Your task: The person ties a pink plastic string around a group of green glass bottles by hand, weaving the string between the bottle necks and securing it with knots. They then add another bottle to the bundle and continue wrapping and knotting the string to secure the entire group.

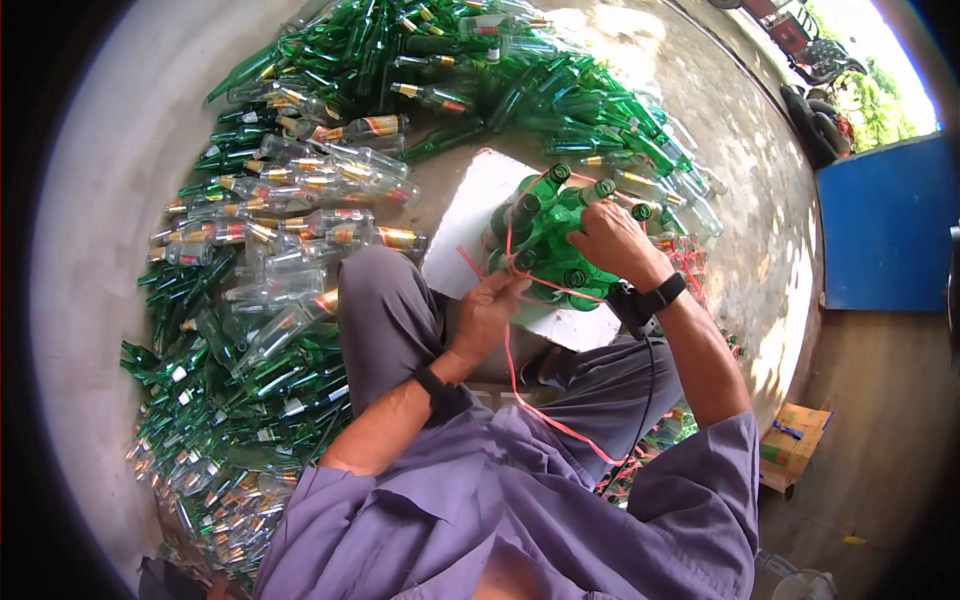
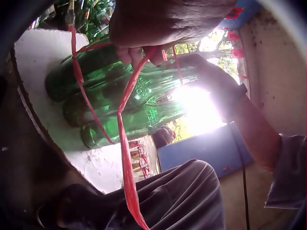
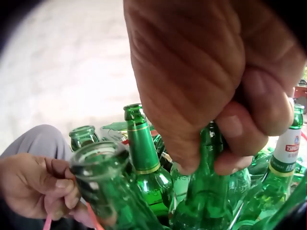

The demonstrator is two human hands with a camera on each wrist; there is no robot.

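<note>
A cluster of upright green glass bottles (image 1: 545, 240) stands on a white slab (image 1: 455, 220) in front of the person's knees. Red plastic twine (image 2: 125, 163) runs around the bottles, and a loose length trails down across the lap. At the cluster's near side my left hand (image 1: 485, 312) pinches the twine between thumb and fingers, close beside a bottle mouth. Over the cluster's right part is my right hand (image 1: 622, 240). In the right wrist view its thumb and fingers grip the neck of one green bottle (image 3: 204, 187), covering the bottle's mouth.
Loose green bottles (image 1: 570, 110) lie heaped beyond the slab. Clear labelled bottles (image 1: 310, 185) and more green ones cover the floor on the left. Twine-bound bottles (image 1: 687, 262) stand at the right, a blue panel (image 1: 885, 235) and a cardboard piece (image 1: 797, 445) farther right.
</note>
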